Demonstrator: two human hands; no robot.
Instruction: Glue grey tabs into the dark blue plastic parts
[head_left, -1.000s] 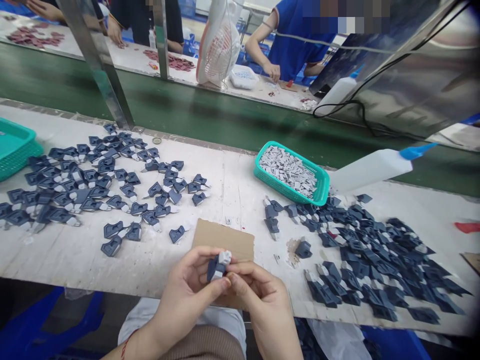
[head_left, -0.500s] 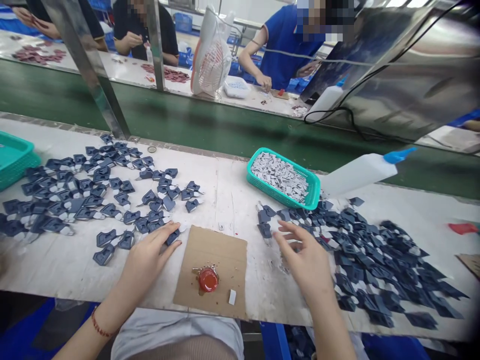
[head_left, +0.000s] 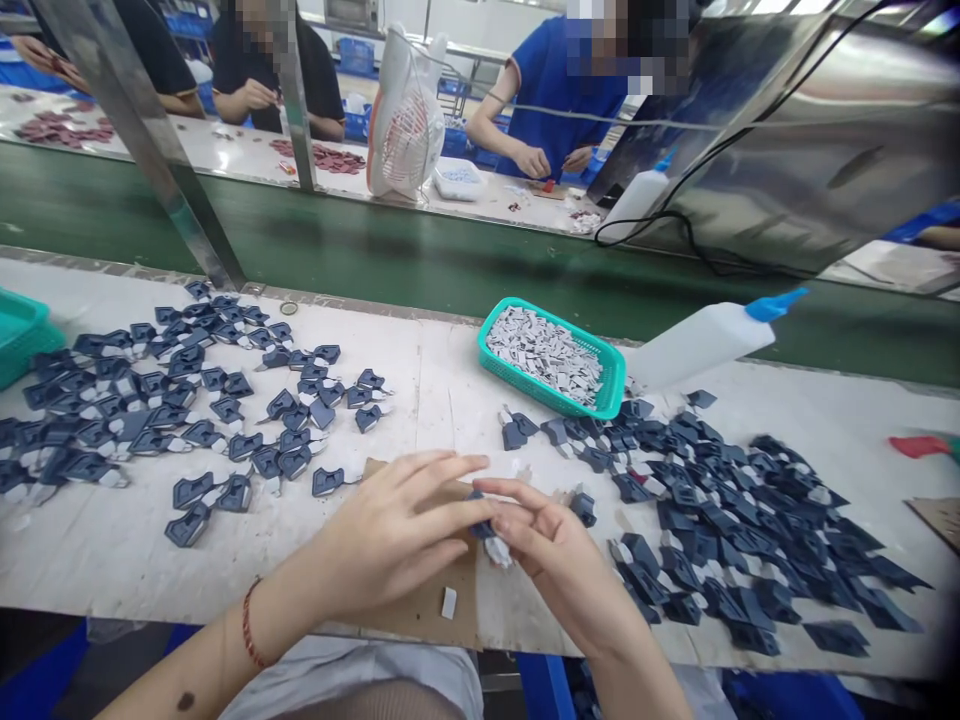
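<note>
Where the right hand [head_left: 559, 545] pinches a navy-and-white piece [head_left: 486, 531] over the cardboard [head_left: 466, 612] (left hand [head_left: 382, 540]: contact unclear), its dark body, probably light and stiff, offers the surest hold.

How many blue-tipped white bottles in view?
2. Near bottle: just right of the filled teal basket. Far bottle: across the green strip, against the opposite bench. Others may be hidden.

Stained white counter [head_left: 431, 410] in foreground. Green band [head_left: 337, 250] runs behind it, with a far counter [head_left: 232, 155] beyond. Slanted post [head_left: 150, 150] and near-upright post [head_left: 298, 120], both metal. Blue crate [head_left: 356, 57] at rear. Reflective metal panel [head_left: 832, 170] at right. Lighting bright.
</note>
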